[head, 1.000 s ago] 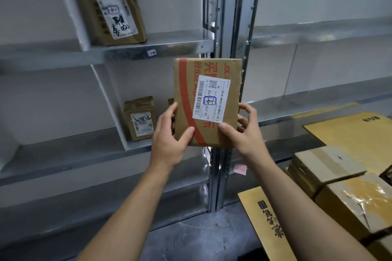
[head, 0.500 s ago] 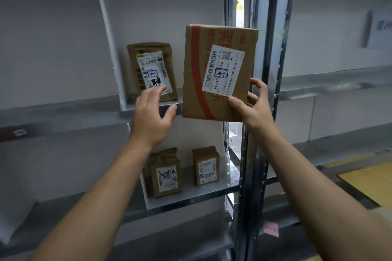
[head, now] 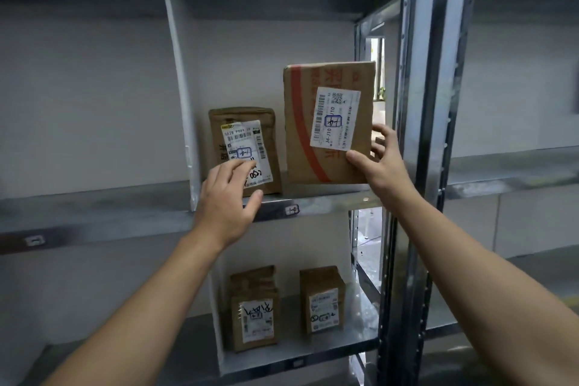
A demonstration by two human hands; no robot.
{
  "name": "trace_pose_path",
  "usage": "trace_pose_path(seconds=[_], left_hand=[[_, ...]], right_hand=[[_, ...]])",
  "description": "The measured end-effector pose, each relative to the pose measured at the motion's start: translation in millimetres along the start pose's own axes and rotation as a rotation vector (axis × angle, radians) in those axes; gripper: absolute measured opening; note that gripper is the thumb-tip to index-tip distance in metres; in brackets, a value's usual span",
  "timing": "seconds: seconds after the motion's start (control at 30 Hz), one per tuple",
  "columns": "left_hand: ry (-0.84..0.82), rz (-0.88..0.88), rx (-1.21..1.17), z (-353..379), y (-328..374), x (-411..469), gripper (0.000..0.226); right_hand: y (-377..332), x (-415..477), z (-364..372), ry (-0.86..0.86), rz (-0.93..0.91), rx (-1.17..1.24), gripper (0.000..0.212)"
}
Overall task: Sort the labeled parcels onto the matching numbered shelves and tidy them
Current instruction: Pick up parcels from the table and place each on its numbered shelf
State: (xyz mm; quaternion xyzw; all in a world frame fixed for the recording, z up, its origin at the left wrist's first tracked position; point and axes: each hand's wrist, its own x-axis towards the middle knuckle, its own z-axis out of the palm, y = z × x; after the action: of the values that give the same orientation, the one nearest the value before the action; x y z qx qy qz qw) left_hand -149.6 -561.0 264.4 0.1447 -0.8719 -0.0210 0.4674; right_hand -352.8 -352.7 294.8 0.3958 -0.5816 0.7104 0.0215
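my right hand (head: 383, 166) pinches the box (head: 329, 122) at its lower right corner, upright at the shelf's (head: 313, 200) right end, touching down or nearly. my left hand (head: 228, 197), fingers loose, steadies the parcel (head: 244, 147) just beside. best slide the box back squarely, label outward.

Single head view, close, facing forward, slightly upward at shelf unit (head: 313, 200).
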Motion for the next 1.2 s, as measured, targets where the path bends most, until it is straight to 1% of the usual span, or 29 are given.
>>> trace_pose_path(seconds=[0.27, 0.43, 0.57, 0.7, 0.83, 1.03, 1.2], left_hand=[[0.089, 0.070, 0.175, 1.1, 0.0, 40.6, 0.054], [0.090, 0.082, 0.227, 8.3, 3.9, 54.5, 0.053], [0.066, 0.076, 0.233, 24.0, 6.9, 44.2, 0.053], [0.058, 0.041, 0.236, 34.2, 7.6, 40.1, 0.054], [0.079, 0.032, 0.235, 39.1, 9.0, 40.7, 0.053], [0.117, 0.028, 0.229, 44.1, 12.4, 38.4, 0.053], [0.110, 0.031, 0.233, 45.6, 12.7, 36.0, 0.053]], right_hand=[[36.0, 37.7, -3.3, -0.054, 0.088, -0.081, 0.065], [46.4, 52.0, -7.3, -0.069, 0.093, -0.148, 0.067], [52.1, 55.0, -4.4, -0.053, 0.090, -0.203, 0.065], [53.1, 58.3, -4.6, -0.065, 0.092, -0.188, 0.071], [50.0, 56.2, -4.6, -0.076, 0.069, -0.157, 0.071], [51.9, 56.3, -2.6, -0.044, 0.062, -0.133, 0.072], [51.8, 57.9, -2.1, -0.022, 0.072, -0.181, 0.072]])
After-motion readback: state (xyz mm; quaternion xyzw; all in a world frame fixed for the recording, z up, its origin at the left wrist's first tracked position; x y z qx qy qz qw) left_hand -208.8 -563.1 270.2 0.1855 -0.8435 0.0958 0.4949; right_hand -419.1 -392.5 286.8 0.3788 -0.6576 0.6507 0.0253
